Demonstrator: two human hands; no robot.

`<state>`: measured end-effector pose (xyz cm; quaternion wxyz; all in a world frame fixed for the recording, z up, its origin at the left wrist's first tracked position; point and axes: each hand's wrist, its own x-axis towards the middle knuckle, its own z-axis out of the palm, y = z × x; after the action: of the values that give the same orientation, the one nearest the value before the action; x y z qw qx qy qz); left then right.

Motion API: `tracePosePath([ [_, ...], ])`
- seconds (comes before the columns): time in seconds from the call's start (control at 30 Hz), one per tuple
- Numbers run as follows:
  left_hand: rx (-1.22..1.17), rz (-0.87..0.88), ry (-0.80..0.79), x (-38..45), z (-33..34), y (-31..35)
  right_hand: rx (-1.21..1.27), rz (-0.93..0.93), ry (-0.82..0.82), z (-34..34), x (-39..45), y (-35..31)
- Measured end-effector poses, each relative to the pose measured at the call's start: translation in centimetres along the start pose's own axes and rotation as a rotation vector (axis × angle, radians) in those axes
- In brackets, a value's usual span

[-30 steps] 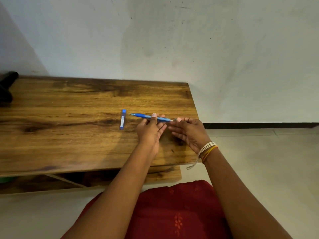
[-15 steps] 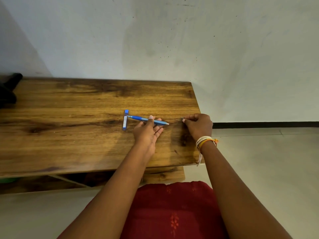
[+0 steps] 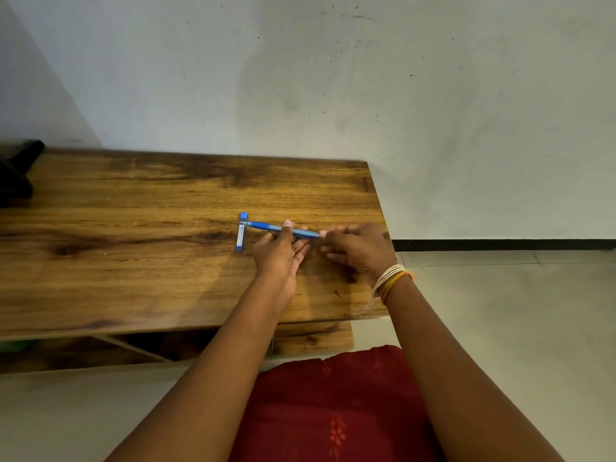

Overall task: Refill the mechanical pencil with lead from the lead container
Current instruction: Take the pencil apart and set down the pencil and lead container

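A blue mechanical pencil (image 3: 266,226) is held level above the wooden table (image 3: 133,261), tip pointing left. My left hand (image 3: 280,251) grips its barrel near the middle. My right hand (image 3: 356,248) has its fingertips at the pencil's right end; whether they pinch a cap or a lead is too small to tell. The lead container (image 3: 240,235), a slim clear case with a blue cap, lies on the table under the pencil's tip, lengthwise away from me.
A dark object (image 3: 16,171) sits at the table's far left corner. A white wall rises behind the table. The table's right edge is just past my right hand, with tiled floor (image 3: 500,311) beyond. My red garment (image 3: 333,411) is below.
My right hand, drawn away to the right half a second ago, has come back to the pencil's right end. The left hand and pencil have barely shifted.
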<state>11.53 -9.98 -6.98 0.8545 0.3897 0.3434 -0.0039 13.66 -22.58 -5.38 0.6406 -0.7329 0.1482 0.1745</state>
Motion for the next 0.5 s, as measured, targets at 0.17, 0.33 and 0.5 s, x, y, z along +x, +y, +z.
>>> tracePosePath([
  [0.17,-0.017,0.008,0.015,0.12,-0.02,0.06,0.085,0.012,-0.094,0.94,-0.09,0.16],
  [0.33,-0.024,0.018,0.021,0.20,-0.03,0.03,0.179,0.015,-0.149,0.75,-0.13,0.00],
  [0.5,-0.044,0.005,0.053,0.17,-0.10,0.13,0.232,0.040,-0.177,0.86,-0.16,-0.14],
])
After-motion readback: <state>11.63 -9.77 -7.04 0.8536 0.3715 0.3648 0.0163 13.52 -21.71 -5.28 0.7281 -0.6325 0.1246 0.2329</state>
